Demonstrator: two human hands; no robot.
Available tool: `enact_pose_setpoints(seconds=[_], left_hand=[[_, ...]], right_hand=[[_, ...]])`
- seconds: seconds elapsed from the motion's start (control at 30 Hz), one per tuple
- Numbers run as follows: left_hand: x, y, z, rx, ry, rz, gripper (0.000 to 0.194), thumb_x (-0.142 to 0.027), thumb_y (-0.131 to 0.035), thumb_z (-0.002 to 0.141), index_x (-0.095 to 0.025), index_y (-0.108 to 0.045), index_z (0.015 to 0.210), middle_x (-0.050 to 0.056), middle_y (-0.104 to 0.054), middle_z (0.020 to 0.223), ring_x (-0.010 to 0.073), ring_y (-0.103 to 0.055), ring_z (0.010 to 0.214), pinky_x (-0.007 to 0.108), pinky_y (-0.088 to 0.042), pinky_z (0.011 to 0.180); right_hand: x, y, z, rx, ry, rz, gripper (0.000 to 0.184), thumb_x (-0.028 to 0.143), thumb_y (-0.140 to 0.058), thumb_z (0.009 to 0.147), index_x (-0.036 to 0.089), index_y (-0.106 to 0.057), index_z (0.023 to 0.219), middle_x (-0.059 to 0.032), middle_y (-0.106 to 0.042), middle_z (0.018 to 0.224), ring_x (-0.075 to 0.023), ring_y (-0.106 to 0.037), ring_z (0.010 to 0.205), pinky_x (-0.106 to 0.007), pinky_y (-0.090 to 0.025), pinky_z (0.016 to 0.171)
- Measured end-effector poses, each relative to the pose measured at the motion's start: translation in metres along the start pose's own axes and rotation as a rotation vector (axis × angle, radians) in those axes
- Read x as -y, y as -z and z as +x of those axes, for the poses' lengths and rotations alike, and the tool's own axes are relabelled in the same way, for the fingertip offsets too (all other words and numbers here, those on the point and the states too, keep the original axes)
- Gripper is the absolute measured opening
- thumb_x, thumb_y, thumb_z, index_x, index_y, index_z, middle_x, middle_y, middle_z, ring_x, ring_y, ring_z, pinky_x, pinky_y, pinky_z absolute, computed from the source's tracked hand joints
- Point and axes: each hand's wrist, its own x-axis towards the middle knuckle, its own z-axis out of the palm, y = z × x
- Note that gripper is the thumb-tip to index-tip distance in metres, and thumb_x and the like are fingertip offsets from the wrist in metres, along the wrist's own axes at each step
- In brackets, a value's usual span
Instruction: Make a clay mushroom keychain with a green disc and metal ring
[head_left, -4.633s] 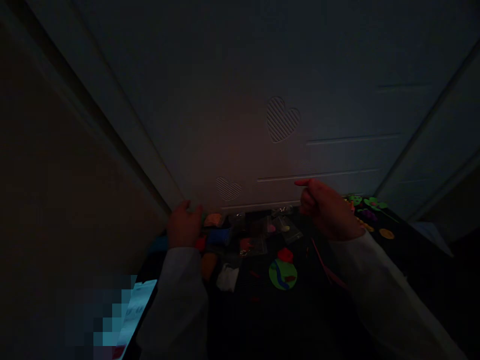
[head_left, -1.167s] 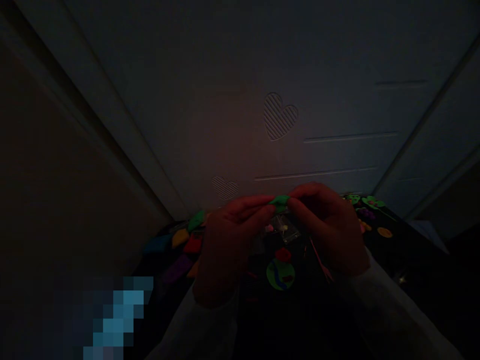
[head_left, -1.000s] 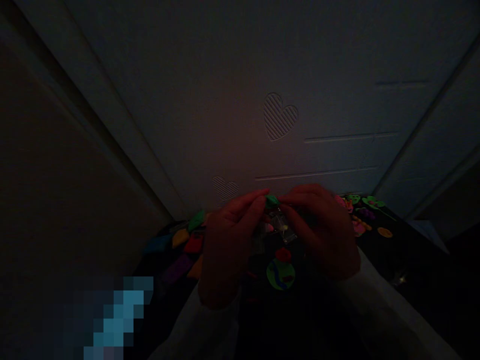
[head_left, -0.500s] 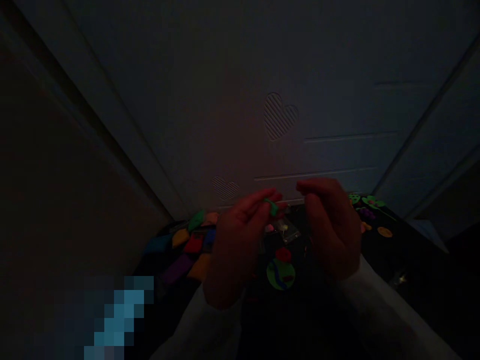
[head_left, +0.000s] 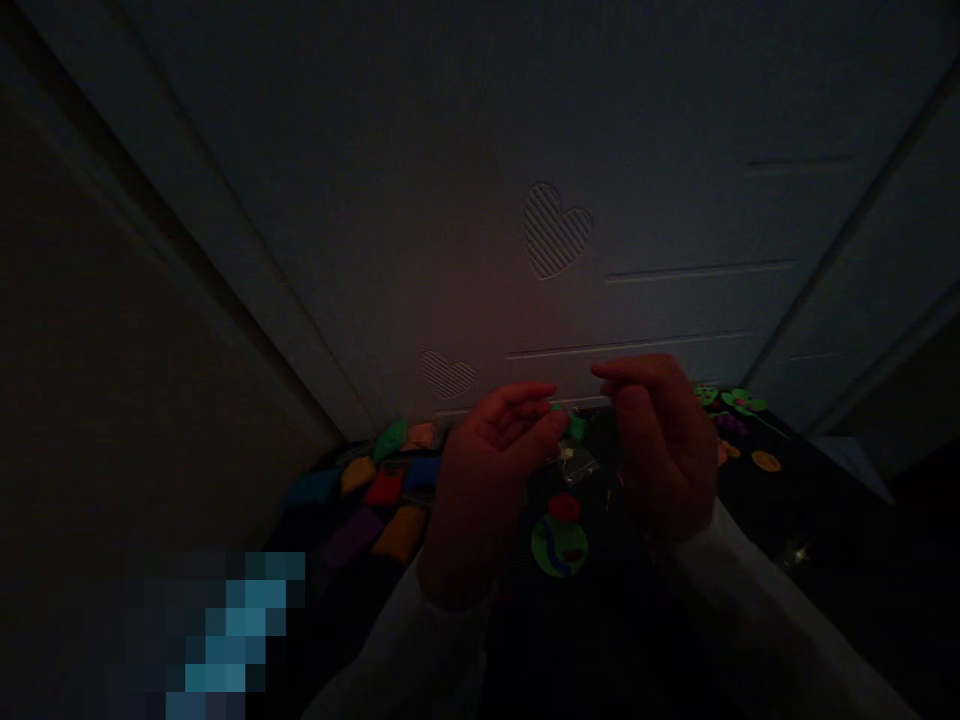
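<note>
My left hand (head_left: 491, 480) is raised over the dark table, its fingers curled and thumb bent in. A small piece of green modelling clay (head_left: 577, 428) shows at the tip of the left thumb, partly hidden behind it, and appears pinched there. To the right, my right hand (head_left: 664, 450) hovers with fingers stretched and slightly bent; nothing shows in it. Below and between the hands lies a green clay disc (head_left: 559, 560) with blue and dark red pieces on it. A red clay lump (head_left: 564, 507) touches its far edge. The scene is very dim.
Several coloured clay packs, among them a red one (head_left: 385, 487) and a purple one (head_left: 352, 538), lie at left. A clear bag (head_left: 577, 468) sits behind the disc. Green flower shapes (head_left: 744, 401) and an orange disc (head_left: 766, 461) lie at right. A white panel with hearts (head_left: 556, 232) stands behind.
The green clay has shifted from on the left fingers to beyond the thumb tip, slightly right. The left fingers have curled more; the right thumb has come closer to its fingers.
</note>
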Motion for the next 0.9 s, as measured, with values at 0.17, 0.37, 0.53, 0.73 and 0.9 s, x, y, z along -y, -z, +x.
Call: enact_pose_setpoints(seconds=[0.17, 0.37, 0.53, 0.73, 0.9], left_hand=[[-0.006, 0.003, 0.001, 0.037, 0.058, -0.050, 0.015, -0.023, -0.067, 0.071, -0.020, -0.057, 0.082, -0.004, -0.064, 0.069, 0.0059, -0.059, 0.055, 0.015, -0.047, 0.054], [-0.023, 0.015, 0.002, -0.236, -0.184, 0.081, 0.011, -0.021, -0.060, 0.075, -0.017, -0.061, 0.085, 0.002, -0.066, 0.079, 0.0113, -0.062, 0.068, 0.017, -0.047, 0.054], [-0.039, 0.042, 0.005, -0.271, -0.343, -0.084, 0.006, -0.016, -0.056, 0.075, -0.017, -0.062, 0.077, 0.001, -0.061, 0.072, 0.0103, -0.057, 0.063, 0.020, -0.044, 0.052], [-0.046, 0.063, 0.009, -0.359, -0.428, -0.228, 0.006, -0.015, -0.054, 0.073, -0.013, -0.059, 0.072, 0.002, -0.056, 0.069, 0.0120, -0.053, 0.058, 0.022, -0.039, 0.046], [-0.049, 0.067, 0.008, -0.381, -0.368, -0.198, 0.008, -0.020, -0.052, 0.077, -0.016, -0.058, 0.074, 0.000, -0.053, 0.078, 0.0096, -0.052, 0.065, 0.019, -0.041, 0.051]], right_hand=[[0.001, 0.000, 0.003, 0.195, 0.053, -0.026, 0.009, 0.022, -0.057, 0.080, 0.014, -0.061, 0.078, 0.0004, -0.059, 0.070, -0.0090, -0.054, 0.067, -0.023, -0.041, 0.063], [0.012, 0.017, -0.002, 0.191, -0.079, -0.072, 0.016, 0.029, -0.055, 0.083, 0.016, -0.056, 0.073, 0.0039, -0.055, 0.062, -0.0063, -0.051, 0.057, -0.019, -0.039, 0.056], [0.018, 0.044, -0.064, 0.748, -0.190, -0.210, 0.016, 0.033, -0.054, 0.083, 0.018, -0.056, 0.076, 0.0031, -0.059, 0.065, -0.0074, -0.054, 0.057, -0.019, -0.041, 0.054], [-0.001, 0.052, -0.148, 1.050, -0.229, -0.303, 0.021, 0.033, -0.050, 0.085, 0.015, -0.059, 0.078, 0.0005, -0.060, 0.067, -0.0104, -0.057, 0.062, -0.024, -0.045, 0.057], [-0.012, 0.061, -0.146, 0.983, -0.257, -0.355, 0.030, 0.028, -0.031, 0.093, 0.013, -0.057, 0.090, -0.0052, -0.059, 0.083, -0.0126, -0.056, 0.078, -0.030, -0.047, 0.070]])
